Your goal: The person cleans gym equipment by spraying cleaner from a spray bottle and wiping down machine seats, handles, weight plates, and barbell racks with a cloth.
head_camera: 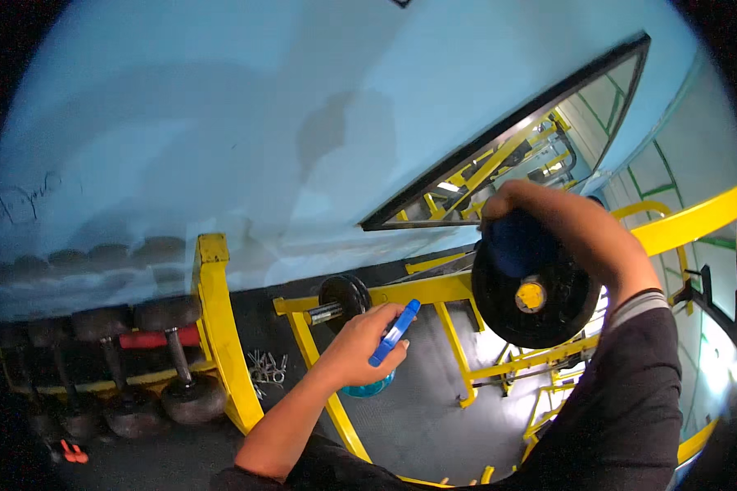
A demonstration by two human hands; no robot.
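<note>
My left hand (362,344) grips a spray bottle by its neck. The blue spray head (396,333) points up and right, and the teal lower part (371,388) shows below my palm. My right hand (502,199), partly blurred, holds a dark blue cloth (522,245) against the upper face of a black weight plate (497,313). That plate has a yellow-painted centre (530,296) and sits on a yellow steel rack (430,294). Some of the cloth and my right fingers are hidden behind my hand and forearm.
Several dark dumbbells (178,356) stand on a yellow rack (221,331) at left. A smaller plate (344,301) hangs on a bar sleeve beside my left hand. Metal spring clips (267,368) lie low behind it. A black-framed mirror (510,129) is on the blue wall (252,153).
</note>
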